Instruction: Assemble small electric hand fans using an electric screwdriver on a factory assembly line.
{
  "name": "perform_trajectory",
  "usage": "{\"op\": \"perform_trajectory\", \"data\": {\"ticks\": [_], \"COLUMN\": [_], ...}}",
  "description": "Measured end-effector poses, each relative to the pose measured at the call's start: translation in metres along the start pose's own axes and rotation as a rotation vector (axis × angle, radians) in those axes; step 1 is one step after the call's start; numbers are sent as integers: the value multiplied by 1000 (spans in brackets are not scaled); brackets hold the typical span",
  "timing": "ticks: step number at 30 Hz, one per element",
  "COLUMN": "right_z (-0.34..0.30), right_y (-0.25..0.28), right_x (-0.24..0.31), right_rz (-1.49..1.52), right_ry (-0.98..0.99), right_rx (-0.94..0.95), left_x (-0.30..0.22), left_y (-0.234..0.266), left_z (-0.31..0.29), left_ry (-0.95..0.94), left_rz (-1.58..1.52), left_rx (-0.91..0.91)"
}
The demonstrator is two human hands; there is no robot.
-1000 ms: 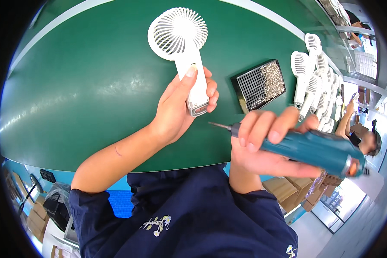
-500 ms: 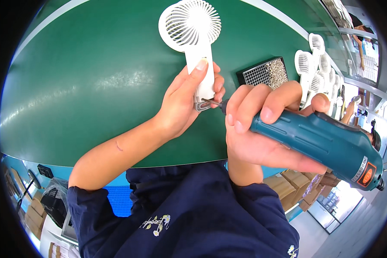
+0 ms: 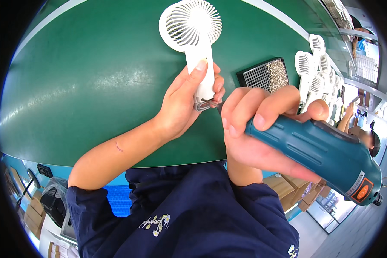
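Note:
A white handheld fan (image 3: 200, 51) lies over the green table with its round slatted head pointing away from me. My left hand (image 3: 182, 96) is closed around its handle, thumb on top. At the handle's near end sits a grey, loop-like end piece (image 3: 203, 105). My right hand (image 3: 262, 129) grips a teal electric screwdriver (image 3: 318, 148), tilted with its back end low at the right. The thin dark bit reaches the handle's end, by the grey piece. Whether a screw sits under the tip is too small to tell.
A black tray (image 3: 262, 75) with a perforated grid and many small screws stands right of the fan. Several more white fans (image 3: 316, 71) lie at the table's right edge. The green table (image 3: 94, 94) curves around me. Cardboard boxes (image 3: 284, 189) stand below; another person (image 3: 367, 137) is far right.
The screwdriver's back end has dropped lower and my right hand has shifted slightly left, making the tool steeper. The fan and my left hand stay nearly still.

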State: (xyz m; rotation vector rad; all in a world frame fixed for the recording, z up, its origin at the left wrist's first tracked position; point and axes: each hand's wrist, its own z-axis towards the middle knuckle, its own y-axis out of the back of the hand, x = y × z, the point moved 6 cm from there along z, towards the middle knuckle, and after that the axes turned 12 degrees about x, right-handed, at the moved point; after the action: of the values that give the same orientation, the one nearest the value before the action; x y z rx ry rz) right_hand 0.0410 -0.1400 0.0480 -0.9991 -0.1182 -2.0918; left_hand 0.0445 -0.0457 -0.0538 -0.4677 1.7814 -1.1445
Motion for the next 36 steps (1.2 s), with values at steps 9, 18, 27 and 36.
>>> {"op": "perform_trajectory", "data": {"ticks": [9,18,27,36], "right_z": [1,-1,6,3], "right_y": [-2,-2,7,17], "right_x": [2,-1,3,-5], "right_rz": [2,8,-68,-141], "right_ry": [13,18,38,-50], "right_rx": [-20,17,-24,-362], "left_x": [-2,0,0,7], "left_y": [0,0,-4,12], "left_z": [0,-2,7,0], "left_ry": [15,5,-3,2], "left_rz": [-13,-25,-33,0], "left_rx": [36,3,8,-138]}}
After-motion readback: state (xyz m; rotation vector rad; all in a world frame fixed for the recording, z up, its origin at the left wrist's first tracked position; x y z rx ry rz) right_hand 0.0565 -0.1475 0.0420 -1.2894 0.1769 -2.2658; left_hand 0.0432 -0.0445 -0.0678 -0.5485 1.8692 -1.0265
